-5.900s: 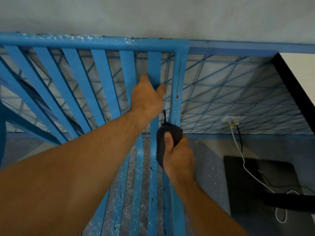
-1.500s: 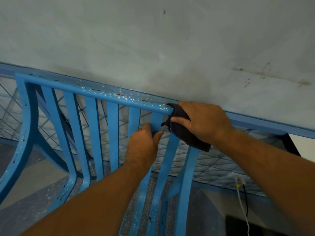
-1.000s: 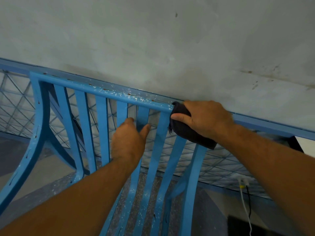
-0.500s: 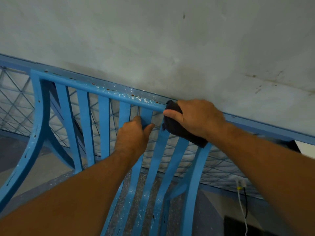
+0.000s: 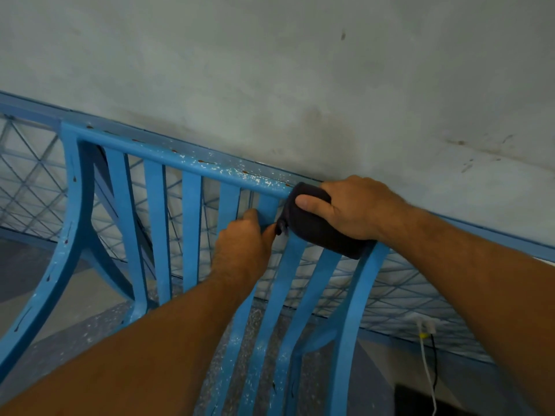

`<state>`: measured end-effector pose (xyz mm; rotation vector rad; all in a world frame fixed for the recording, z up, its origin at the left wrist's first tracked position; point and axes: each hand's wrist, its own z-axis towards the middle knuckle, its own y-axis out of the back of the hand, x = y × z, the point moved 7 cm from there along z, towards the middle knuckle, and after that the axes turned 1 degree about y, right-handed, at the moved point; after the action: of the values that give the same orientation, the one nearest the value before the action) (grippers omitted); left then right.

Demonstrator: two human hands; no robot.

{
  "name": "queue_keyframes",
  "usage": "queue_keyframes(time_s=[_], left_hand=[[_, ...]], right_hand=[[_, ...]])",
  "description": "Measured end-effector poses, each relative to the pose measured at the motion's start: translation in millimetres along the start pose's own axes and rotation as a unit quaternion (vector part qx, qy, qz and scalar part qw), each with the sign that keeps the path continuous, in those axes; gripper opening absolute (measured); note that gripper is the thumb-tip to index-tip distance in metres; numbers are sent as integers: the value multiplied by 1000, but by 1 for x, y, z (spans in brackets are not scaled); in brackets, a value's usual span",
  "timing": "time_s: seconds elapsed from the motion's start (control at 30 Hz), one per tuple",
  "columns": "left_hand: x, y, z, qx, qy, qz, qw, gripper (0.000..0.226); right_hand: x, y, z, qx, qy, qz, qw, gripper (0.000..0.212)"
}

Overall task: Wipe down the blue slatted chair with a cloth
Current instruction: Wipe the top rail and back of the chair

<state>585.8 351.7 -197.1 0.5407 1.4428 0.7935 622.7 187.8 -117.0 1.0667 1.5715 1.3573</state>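
R hand (image 5: pixel 354 208): grip closed round a dark cloth (image 5: pixel 321 235), thumb on front, pressing it over the top rail (image 5: pixel 210 168) of the blue slatted chair (image 5: pixel 75 220), near the rail's R end. Cloth hangs just under that grip, covering the tops of 2 slats. L hand (image 5: pixel 243 247) is just below-left of the cloth, grip curled round 1 slat (image 5: pixel 267 204), thumb tip by the cloth edge. Rail left of the grip is paint-flecked. Grey wall (image 5: pixel 270 70) right behind; white cable (image 5: pixel 424 355) low, well right.
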Motion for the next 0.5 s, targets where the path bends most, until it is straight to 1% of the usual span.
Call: queue_keyframes(time_s=[0.07, 0.13, 0.2, 0.27, 0.37, 0.4, 0.43, 0.5], left_hand=[[0, -1, 0, 9, 3, 1, 1000, 36], [-1, 1, 0, 9, 0, 22, 1000, 38], [-3, 3, 0, 6, -4, 33, 999, 38], [-2, 3, 0, 4, -7, 26, 1000, 37], [-1, 3, 0, 0, -7, 5, 1000, 35], [-2, 3, -1, -1, -9, -2, 1000, 32], [-2, 3, 0, -1, -11, -4, 1000, 30], [-2, 4, -1, 5, -17, 0, 1000, 29]], right_hand=[[4, 1, -6, -52, 6, -21, 998, 69], [9, 1, -19, -99, 46, -47, 993, 56], [10, -3, -26, -86, 77, -55, 992, 58], [10, -3, -21, -53, 77, -26, 995, 60], [12, -1, 2, 15, 37, 13, 999, 54], [15, -1, 7, 25, 20, 24, 999, 54], [19, 0, 10, 18, 8, 28, 999, 54], [24, 2, 7, -41, -1, -13, 999, 55]])
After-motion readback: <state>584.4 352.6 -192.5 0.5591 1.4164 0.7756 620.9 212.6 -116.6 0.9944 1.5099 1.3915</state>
